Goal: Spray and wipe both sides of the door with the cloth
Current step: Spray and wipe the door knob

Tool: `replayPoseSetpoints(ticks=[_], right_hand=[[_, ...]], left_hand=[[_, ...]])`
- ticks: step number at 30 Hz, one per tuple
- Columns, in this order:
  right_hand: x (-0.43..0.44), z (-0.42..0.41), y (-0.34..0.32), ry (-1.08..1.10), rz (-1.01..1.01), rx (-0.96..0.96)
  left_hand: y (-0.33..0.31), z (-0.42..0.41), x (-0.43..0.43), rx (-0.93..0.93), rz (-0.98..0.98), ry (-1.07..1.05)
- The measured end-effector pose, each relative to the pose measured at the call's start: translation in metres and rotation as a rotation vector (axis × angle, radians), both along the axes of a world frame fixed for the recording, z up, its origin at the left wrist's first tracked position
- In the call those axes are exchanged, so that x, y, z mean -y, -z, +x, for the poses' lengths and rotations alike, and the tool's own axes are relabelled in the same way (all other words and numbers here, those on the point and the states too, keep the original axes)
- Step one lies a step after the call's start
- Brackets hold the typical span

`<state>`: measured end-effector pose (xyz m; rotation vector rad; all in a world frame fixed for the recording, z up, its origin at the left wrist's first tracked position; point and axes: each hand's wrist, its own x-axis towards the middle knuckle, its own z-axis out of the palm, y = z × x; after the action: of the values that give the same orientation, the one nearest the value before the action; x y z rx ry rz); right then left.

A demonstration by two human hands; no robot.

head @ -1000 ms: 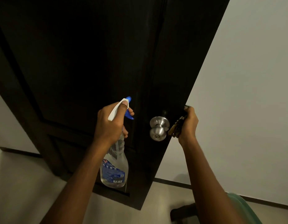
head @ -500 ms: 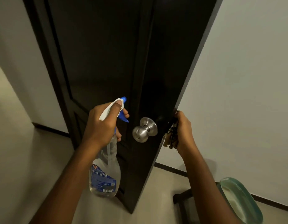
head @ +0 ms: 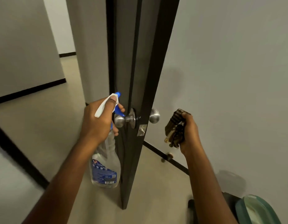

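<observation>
The dark brown door [head: 145, 65] stands nearly edge-on to me, with a steel knob on its left side [head: 120, 120] and another on its right side [head: 154, 115]. My left hand [head: 98, 122] grips a clear spray bottle [head: 106, 168] with a white and blue trigger head, close to the left knob. To the right of the door edge, my right hand [head: 189, 131] holds a bunched brown striped cloth [head: 174, 128], apart from the door.
A white wall [head: 229, 78] lies behind the door on the right, with a dark skirting and a small doorstop [head: 168, 156] near the floor. A green container [head: 256, 210] sits at the bottom right. Beige floor [head: 43, 126] extends left into a hallway.
The door has swung from showing its face to standing edge-on. My right hand has come off the door edge with the cloth. The bottle stays in my left hand.
</observation>
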<state>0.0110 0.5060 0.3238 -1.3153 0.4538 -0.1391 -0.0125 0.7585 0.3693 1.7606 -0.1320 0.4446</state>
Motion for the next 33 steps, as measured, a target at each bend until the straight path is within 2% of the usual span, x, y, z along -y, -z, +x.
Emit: replayPoseSetpoints(ticks=[2,5,8,16,26,33], right_hand=[[-0.023,0.011,0.015,0.040,-0.011,-0.009],[-0.071,0.017,0.028,-0.019,-0.038,-0.031],[-0.121,0.007,0.022,-0.103,-0.069,0.035],[-0.207,0.012,0.027,-0.063,-0.178,0.142],[-0.341,0.031,0.039,-0.150,-0.145,0.205],[-0.413,0.064,0.035,-0.352,-0.217,0.203]], left_hand=[[0.001,-0.013,-0.014,0.008,0.004,-0.048],[-0.001,-0.029,-0.035,0.005,-0.034,-0.094],[-0.003,-0.039,-0.055,0.029,-0.055,-0.141],[-0.011,-0.040,-0.130,0.088,-0.106,-0.207],[-0.014,-0.039,-0.236,0.144,-0.086,-0.444],[-0.019,-0.017,-0.297,0.067,-0.044,-0.475]])
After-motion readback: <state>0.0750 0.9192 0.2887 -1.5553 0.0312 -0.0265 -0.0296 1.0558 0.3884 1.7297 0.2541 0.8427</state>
